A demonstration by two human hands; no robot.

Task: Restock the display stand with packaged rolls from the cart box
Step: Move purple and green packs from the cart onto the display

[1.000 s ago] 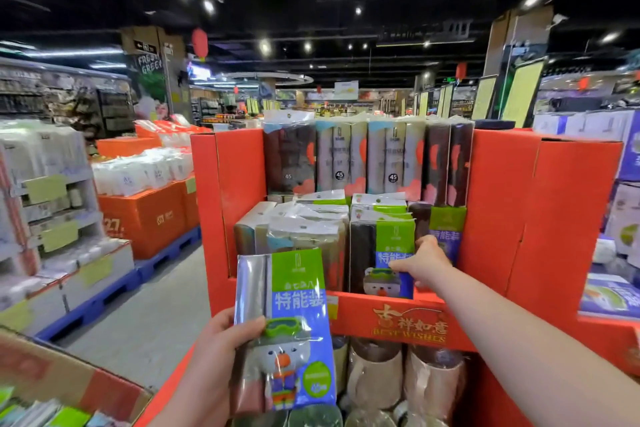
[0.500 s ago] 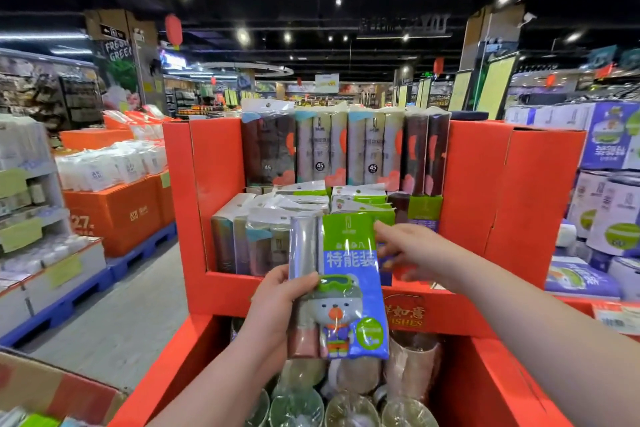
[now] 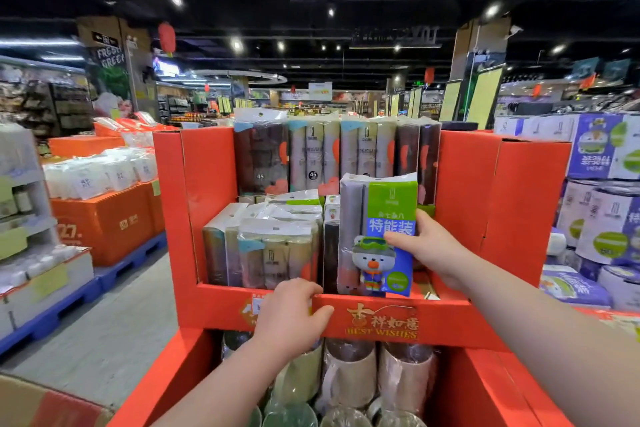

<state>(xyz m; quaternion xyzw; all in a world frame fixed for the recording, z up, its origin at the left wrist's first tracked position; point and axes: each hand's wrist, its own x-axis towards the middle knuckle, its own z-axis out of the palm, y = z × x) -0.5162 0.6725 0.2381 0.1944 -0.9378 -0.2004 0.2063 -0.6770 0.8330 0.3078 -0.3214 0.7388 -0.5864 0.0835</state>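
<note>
Pack changed hands since half a second ago: the left had it, now the right hand does. Left hand dropped to 6 o'clock and grabbed the lip of the stand.

What I see now:
- Right hand pinches the pack on its right edge. Thumb lies across the front by the blue band; fingers are behind it, hidden.
- Pack is upright, print facing me, at 4 o'clock from frame centre, on the right side of the middle shelf's front row. Its bottom edge is level with the lip. Can't tell if it's seated on the shelf floor.
- Left hand's fingers are curled over the top of the lip, thumb on the lip's front face.
- Front packs fill the shelf at the pack's 9 o'clock, just beside it.
- Back row stands upright at the pack's 12 o'clock, on the higher tier.
- Wrapped rolls sit in the bin under the lip.
- A corner of the cart box shows at 7 o'clock, well apart from both hands.
- Purple cartons are stacked at 3 o'clock, past the stand's right wall.
</note>
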